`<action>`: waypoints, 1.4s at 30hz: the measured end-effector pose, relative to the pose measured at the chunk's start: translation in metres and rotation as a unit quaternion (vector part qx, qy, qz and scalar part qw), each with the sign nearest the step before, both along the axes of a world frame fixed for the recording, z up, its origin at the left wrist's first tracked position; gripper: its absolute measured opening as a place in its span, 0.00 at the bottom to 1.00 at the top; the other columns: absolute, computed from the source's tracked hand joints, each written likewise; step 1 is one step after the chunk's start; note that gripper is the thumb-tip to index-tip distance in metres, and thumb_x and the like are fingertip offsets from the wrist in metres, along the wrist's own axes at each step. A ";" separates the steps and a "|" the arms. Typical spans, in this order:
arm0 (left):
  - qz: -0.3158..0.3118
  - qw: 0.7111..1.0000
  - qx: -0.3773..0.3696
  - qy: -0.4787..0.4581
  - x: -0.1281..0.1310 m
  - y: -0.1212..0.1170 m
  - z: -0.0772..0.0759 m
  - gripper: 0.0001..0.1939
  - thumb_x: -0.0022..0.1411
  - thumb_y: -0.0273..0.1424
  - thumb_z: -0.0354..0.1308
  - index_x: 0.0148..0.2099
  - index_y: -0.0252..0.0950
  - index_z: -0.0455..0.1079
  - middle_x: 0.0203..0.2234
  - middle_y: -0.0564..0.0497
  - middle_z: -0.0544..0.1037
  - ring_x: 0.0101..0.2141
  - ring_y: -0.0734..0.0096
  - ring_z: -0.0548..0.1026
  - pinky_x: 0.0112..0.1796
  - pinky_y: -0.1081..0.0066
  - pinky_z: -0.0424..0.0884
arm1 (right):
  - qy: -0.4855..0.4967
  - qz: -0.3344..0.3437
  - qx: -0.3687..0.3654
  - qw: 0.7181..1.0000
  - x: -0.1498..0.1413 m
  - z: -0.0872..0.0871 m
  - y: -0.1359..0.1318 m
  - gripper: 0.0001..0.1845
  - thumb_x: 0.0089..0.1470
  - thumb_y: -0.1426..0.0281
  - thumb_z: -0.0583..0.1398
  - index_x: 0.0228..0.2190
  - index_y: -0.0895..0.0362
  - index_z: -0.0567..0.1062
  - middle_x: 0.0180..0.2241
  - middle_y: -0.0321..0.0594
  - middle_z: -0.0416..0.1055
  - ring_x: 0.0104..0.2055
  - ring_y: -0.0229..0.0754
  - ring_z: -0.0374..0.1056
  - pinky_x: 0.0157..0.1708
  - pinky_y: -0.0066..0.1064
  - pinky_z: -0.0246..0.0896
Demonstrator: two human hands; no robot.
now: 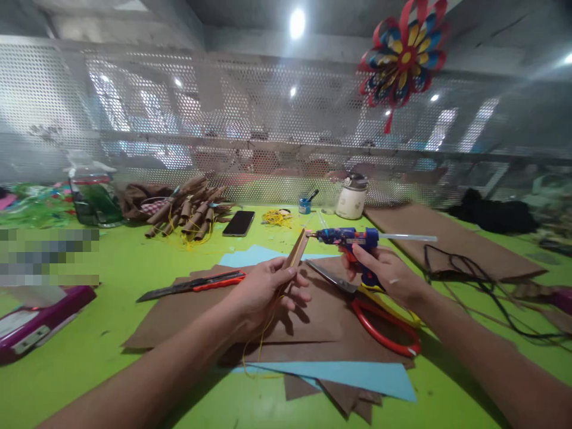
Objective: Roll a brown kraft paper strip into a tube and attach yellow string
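Observation:
In my left hand (279, 283) is a narrow folded strip of brown paper (298, 249), pinched upright between thumb and fingers, with yellow string (263, 333) trailing below it. My right hand (379, 268) grips a blue hot glue gun (346, 237) by its handle. The gun's nozzle points left and is at the strip's upper end; whether they touch I cannot tell. A clear glue stick (409, 238) juts from its back. Under my hands lie brown paper sheets (179, 322), scissors with red and yellow handles (379, 333), and a red-and-black utility knife (192, 286).
Rolled brown paper tubes (192, 208), a phone (239, 223), a yellow string pile (277, 217), a blue jar (304, 206) and a white flask (351, 196) stand along the back. A purple power strip (53, 322) is left; a black cable (473, 280) loops on the right.

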State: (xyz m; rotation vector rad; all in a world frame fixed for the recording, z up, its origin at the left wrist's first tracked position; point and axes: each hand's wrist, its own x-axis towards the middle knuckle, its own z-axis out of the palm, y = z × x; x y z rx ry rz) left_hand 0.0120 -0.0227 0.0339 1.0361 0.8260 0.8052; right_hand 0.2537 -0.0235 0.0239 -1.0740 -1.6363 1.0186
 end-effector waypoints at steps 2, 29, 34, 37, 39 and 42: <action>-0.001 1.000 0.005 0.005 0.000 0.000 0.000 0.03 0.61 0.25 0.53 0.38 0.32 0.61 0.29 0.48 0.74 0.26 0.71 0.77 0.18 0.81 0.67 | 0.004 -0.005 0.004 1.000 0.001 -0.002 0.002 0.20 0.57 0.55 0.54 0.30 0.60 0.72 0.28 0.40 0.68 0.29 0.38 0.65 0.31 0.30 0.62; -0.029 0.999 0.015 -0.013 -0.002 0.000 0.003 0.02 0.61 0.25 0.52 0.38 0.32 0.62 0.30 0.47 0.73 0.23 0.72 0.76 0.16 0.81 0.64 | 0.106 -0.018 -0.022 0.994 -0.006 0.000 -0.001 0.19 0.55 0.57 0.58 0.25 0.61 0.70 0.23 0.38 0.65 0.24 0.36 0.63 0.27 0.29 0.58; -0.020 1.000 0.015 -0.007 -0.001 -0.001 0.004 0.02 0.61 0.25 0.51 0.38 0.31 0.61 0.30 0.47 0.72 0.23 0.71 0.76 0.15 0.82 0.64 | 0.135 -0.024 -0.032 0.990 -0.006 0.000 -0.001 0.18 0.53 0.57 0.60 0.26 0.61 0.70 0.23 0.37 0.65 0.24 0.35 0.63 0.26 0.29 0.59; -0.026 0.999 0.017 -0.014 -0.001 -0.001 0.004 0.02 0.61 0.24 0.51 0.38 0.32 0.61 0.30 0.48 0.72 0.23 0.73 0.76 0.16 0.82 0.64 | 0.139 -0.021 -0.037 0.989 -0.006 0.000 -0.002 0.17 0.53 0.58 0.60 0.27 0.61 0.71 0.24 0.37 0.66 0.24 0.35 0.63 0.26 0.29 0.59; -0.024 0.999 0.020 -0.015 -0.001 -0.001 0.004 0.02 0.61 0.24 0.51 0.38 0.32 0.61 0.31 0.48 0.72 0.23 0.73 0.76 0.16 0.82 0.64 | 0.133 -0.016 -0.040 0.990 -0.006 0.001 -0.003 0.17 0.53 0.58 0.59 0.28 0.62 0.72 0.24 0.38 0.66 0.24 0.35 0.63 0.26 0.29 0.59; -0.016 1.000 0.023 -0.010 -0.002 0.000 0.004 0.03 0.61 0.24 0.51 0.39 0.31 0.61 0.31 0.47 0.73 0.23 0.72 0.76 0.15 0.82 0.63 | 0.122 0.017 -0.055 0.991 -0.005 0.001 -0.004 0.17 0.54 0.59 0.58 0.30 0.62 0.72 0.24 0.38 0.67 0.24 0.36 0.62 0.27 0.29 0.58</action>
